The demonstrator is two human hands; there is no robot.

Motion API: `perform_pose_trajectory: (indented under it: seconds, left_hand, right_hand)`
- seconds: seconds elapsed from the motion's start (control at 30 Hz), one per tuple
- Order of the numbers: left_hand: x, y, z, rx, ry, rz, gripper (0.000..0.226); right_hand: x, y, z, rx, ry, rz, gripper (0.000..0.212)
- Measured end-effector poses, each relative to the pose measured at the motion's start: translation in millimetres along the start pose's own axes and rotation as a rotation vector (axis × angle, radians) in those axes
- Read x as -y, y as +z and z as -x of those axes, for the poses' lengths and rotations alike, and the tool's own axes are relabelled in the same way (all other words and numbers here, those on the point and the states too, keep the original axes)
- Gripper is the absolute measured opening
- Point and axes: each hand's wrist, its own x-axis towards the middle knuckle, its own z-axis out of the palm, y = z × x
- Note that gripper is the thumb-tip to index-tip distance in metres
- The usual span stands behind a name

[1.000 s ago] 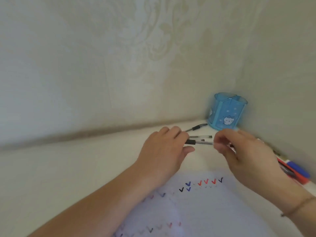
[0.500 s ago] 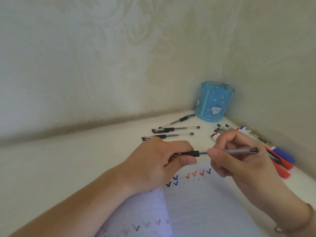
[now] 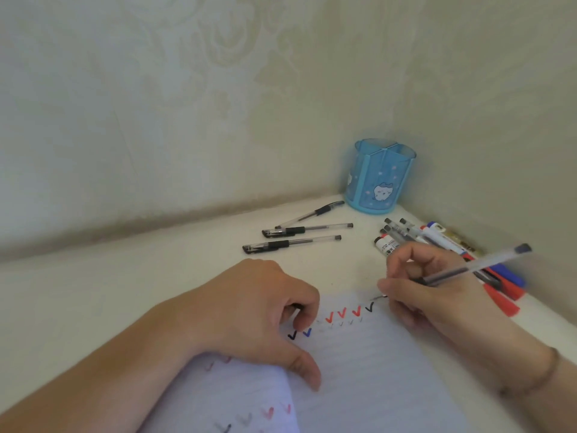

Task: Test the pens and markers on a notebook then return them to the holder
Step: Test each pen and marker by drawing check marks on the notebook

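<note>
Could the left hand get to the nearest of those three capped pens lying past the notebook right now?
Probably yes. The left hand rests on the notebook, with only bare tabletop between it and the nearest capped pen. However, its curled fingers seem to pinch something small and dark, perhaps a cap, so grasping might be awkward.

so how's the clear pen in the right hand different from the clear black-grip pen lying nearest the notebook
The clear pen in the right hand is lifted and slanted, tip down at the white notebook page; the clear black-grip pen nearest the notebook lies flat on the table, untouched. The held pen is uncapped; the lying pen is capped. Both have see-through barrels with dark end plugs.
</note>
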Motion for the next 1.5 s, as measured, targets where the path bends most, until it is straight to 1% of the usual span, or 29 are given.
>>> perform_pose_trajectory:
  seconds: [0.1,0.2,0.27,0.4,0.53,0.67,0.73,0.77,0.83,0.87,0.93,0.97,1.0,1.07,1.13,1.2,1.23,1.3,1.33,1.4,1.43,1.5]
  left_hand:
    - [-1.0,0.6,-0.7,-0.009,0.0,-0.006,0.059]
    - [-0.3,1.1,-0.6,0.002,-0.007,-0.017,0.062]
    - [-0.1,1.3,0.2,0.008,-0.009,-0.014,0.062]
    - [-0.6,0.9,-0.3,0.009,-0.012,-0.027,0.064]
    - [0.7,1.3,-1.2,0.005,0.006,-0.034,0.063]
    - [2.4,2.9,-1.0,-0.006,0.036,-0.049,0.064]
    - [3.0,3.8,0.0,-0.032,0.057,-0.036,0.057]
    - [3.0,4.1,0.3,-0.052,0.076,0.012,0.048]
    - [2.6,2.7,0.2,-0.091,0.113,0.204,0.023]
    - [3.0,2.8,-0.3,-0.106,0.119,0.298,0.02]
    - [4.3,3.7,-1.7,-0.142,0.111,0.352,0.028]
    - [4.9,4.9,-3.4,-0.147,0.107,0.346,0.03]
    - [5.0,6.7,-5.0,-0.145,0.097,0.347,0.033]
    - [5.7,9.5,-7.7,-0.145,0.067,0.383,0.039]
    - [6.9,11.1,-10.6,-0.165,0.043,0.409,0.038]
    - [9.4,11.3,-13.2,-0.209,0.004,0.414,0.036]
    - [8.7,10.4,-13.7,-0.236,-0.015,0.41,0.038]
    - [7.2,8.3,-14.1,-0.287,-0.036,0.406,0.04]
    - [6.2,7.6,-13.9,-0.301,-0.04,0.405,0.04]
    - [3.4,6.1,-12.6,-0.302,-0.032,0.393,0.037]
    - [2.4,5.9,-12.0,-0.291,-0.022,0.376,0.036]
    - [2.4,6.8,-11.9,-0.274,0.008,0.344,0.033]
  right_hand:
    - [-3.3,3.4,0.4,-0.072,-0.025,0.073,0.038]
    - [-6.1,5.7,-0.4,-0.118,-0.075,0.231,0.044]
    - [-6.2,6.6,-0.6,-0.109,-0.096,0.304,0.04]
    - [-5.8,7.6,-0.9,-0.068,-0.089,0.368,0.039]
    - [-4.3,7.2,-2.9,-0.024,-0.096,0.418,0.045]
    - [-4.8,5.3,-3.7,-0.052,-0.08,0.423,0.043]
    - [-5.7,5.7,-5.0,-0.083,-0.078,0.409,0.04]
    - [-6.9,6.4,-4.8,-0.108,-0.081,0.378,0.041]
    - [-6.6,6.2,-2.7,-0.153,-0.085,0.23,0.041]
    - [-2.3,6.8,-0.2,-0.158,-0.089,0.137,0.044]
    - [4.4,6.2,3.1,-0.09,-0.124,-0.003,0.052]
    - [5.3,4.6,3.8,-0.024,-0.149,-0.064,0.051]
    - [10.1,4.7,5.5,0.042,-0.159,-0.121,0.044]
    - [13.6,5.2,7.1,0.132,-0.211,-0.146,0.015]
    - [11.5,5.3,7.5,0.121,-0.232,-0.149,0.023]
    - [11.6,8.1,8.0,0.116,-0.218,-0.154,0.012]
    - [8.2,6.4,6.9,0.126,-0.228,-0.157,0.015]
    - [9.3,6.6,6.3,0.128,-0.209,-0.154,0.015]
    - [10.6,7.6,7.6,0.121,-0.195,-0.143,0.016]
    - [10.1,7.9,8.5,0.141,-0.191,-0.123,0.027]
    - [8.9,9.3,8.9,0.138,-0.197,-0.108,0.026]
    - [8.5,11.4,9.5,0.134,-0.176,-0.123,0.013]
